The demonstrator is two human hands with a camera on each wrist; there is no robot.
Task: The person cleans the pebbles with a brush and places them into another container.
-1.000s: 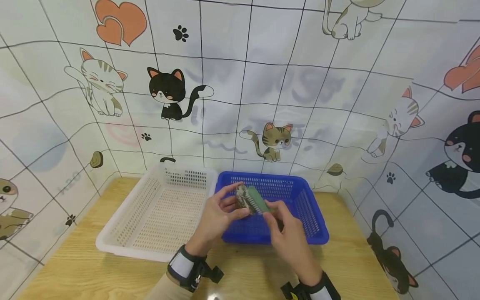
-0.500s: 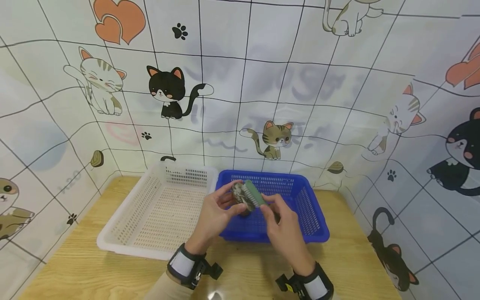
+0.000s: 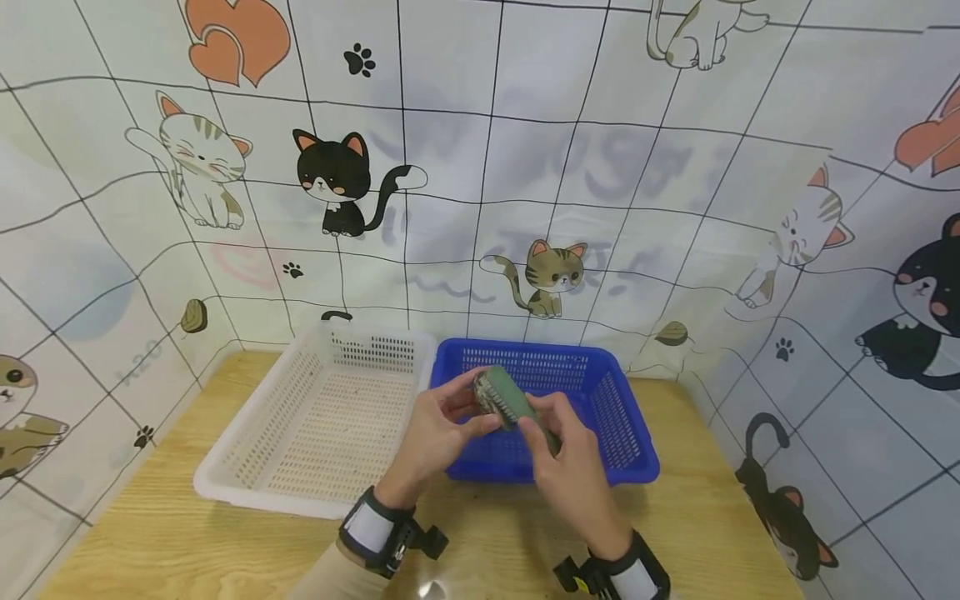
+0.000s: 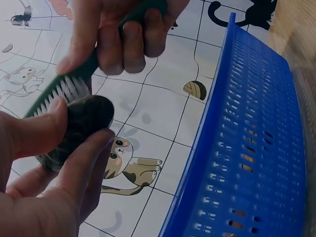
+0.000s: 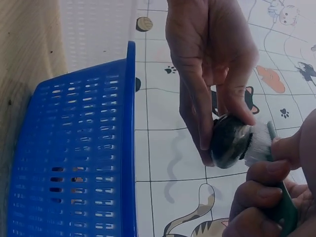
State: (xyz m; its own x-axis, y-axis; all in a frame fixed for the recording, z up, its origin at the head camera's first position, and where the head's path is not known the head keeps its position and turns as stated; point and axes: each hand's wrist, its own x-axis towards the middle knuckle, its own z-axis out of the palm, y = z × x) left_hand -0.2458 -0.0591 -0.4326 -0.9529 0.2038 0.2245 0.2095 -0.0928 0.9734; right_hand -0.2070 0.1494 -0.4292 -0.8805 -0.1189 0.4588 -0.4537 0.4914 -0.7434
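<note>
Between the fingers and thumb of my left hand (image 3: 432, 429) is a dark, glossy, rounded oval (image 4: 81, 126) with pale mottling. Whether it is a shell or a stone I cannot tell. My right hand (image 3: 576, 458) grips a green scrubbing brush (image 3: 506, 392) by its handle, thumb along the back. The brush's white bristles (image 5: 258, 148) press against the oval's side. Both hands are above the blue basket (image 3: 637, 433). In the head view the brush covers part of the oval.
A white plastic basket (image 3: 225, 454) stands to the left, side by side with the blue one on the wooden table (image 3: 142, 533). Behind and at both sides rises a wall covering (image 3: 450, 158) printed with cats and grid lines.
The brush has shifted back and forth slightly over the oval and now covers more of it. Both hands keep their holds; the baskets stay put.
</note>
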